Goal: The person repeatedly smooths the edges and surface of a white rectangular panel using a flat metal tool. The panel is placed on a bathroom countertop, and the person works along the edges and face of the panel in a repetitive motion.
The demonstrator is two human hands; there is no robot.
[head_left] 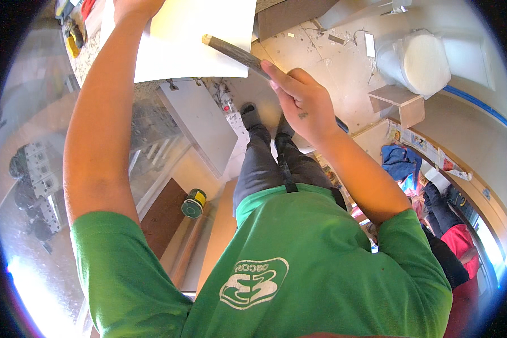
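My right hand is closed around a long, dark, flat file with a pale, worn tip. The tip points up and left, just over the right part of a white sheet. Below my hand, a dark blue end, likely the file's handle, sticks out. My left hand is at the top edge of the view, over the left part of the white sheet. Its fingers are cut off by the frame, so their pose is hidden. The sheet lies on a speckled counter.
Yellow-and-black tools lie on the counter at the far left. A green tin stands low beside boards. At the right are a plastic-covered toilet, a small wooden box and piled clothes. Debris litters the floor.
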